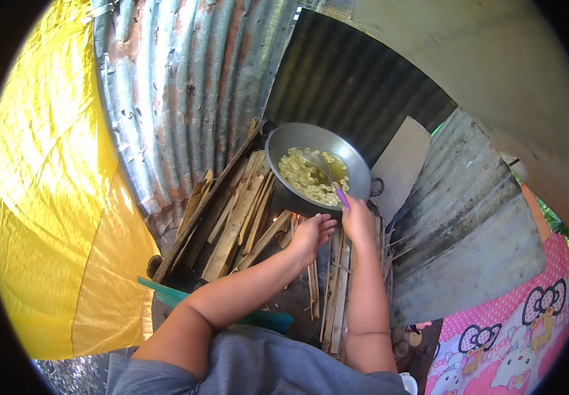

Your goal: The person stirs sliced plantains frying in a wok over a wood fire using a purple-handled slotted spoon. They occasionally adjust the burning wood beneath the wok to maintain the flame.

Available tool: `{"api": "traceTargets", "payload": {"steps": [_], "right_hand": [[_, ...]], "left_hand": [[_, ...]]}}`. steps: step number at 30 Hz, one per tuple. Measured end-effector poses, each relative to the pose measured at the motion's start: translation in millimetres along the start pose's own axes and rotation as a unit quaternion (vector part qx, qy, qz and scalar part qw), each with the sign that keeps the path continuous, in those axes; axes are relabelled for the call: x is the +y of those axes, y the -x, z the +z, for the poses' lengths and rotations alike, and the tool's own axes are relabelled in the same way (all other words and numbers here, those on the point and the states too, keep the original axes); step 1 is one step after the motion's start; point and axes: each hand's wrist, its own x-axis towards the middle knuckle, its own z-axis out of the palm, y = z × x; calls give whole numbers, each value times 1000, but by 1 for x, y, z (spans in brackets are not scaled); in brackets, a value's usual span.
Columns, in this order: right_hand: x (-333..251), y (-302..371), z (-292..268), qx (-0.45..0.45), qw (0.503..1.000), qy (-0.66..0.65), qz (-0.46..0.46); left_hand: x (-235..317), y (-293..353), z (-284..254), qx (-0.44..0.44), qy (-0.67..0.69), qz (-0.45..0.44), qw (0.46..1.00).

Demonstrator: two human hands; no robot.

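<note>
A wide metal wok [358, 160] holds yellowish oil with many thin, pale yellow-green round slices [297, 176], which look like banana. My right hand [359, 220] is closed around the purple handle of a metal cooking spatula [342, 197]. The spatula's head dips among the slices, partly hidden by the oil. Just below the wok's near rim, to the left of the right hand, is my left hand [313, 235]. Its fingers are stretched out and it holds nothing.
Long split firewood [235, 227] lies left of and under the wok, with a small flame [294, 222] near its rim. More sticks [336, 289] lie to the right. Corrugated metal sheets [173, 85], cardboard [403, 161] and a yellow cloth [61, 197] surround the spot.
</note>
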Motion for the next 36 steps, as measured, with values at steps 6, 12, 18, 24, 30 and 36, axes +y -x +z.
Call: {"api": "traceTargets", "payload": {"steps": [6,12,18,24,30,36], "right_hand": [[-18,81,-71,-25,998,35,43],[-23,67,-52,15,999,30,29],[-14,88,-75,-1,998,20,60],[-17,71,-74,17,999,37,-18],[-3,79,-80,-24,998,14,60],[26,49,-55,29,997,-44,50]], "left_hand": [[-16,-3,-6,36,39,60,997],[-40,-4,3,-23,-8,41,999],[-28,-6,-12,4,17,69,998],[-31,-11,-5,-1,-36,103,994],[-30,-13,-14,-6,-42,82,996],[-42,-7,-7,-41,15,31,999]]}}
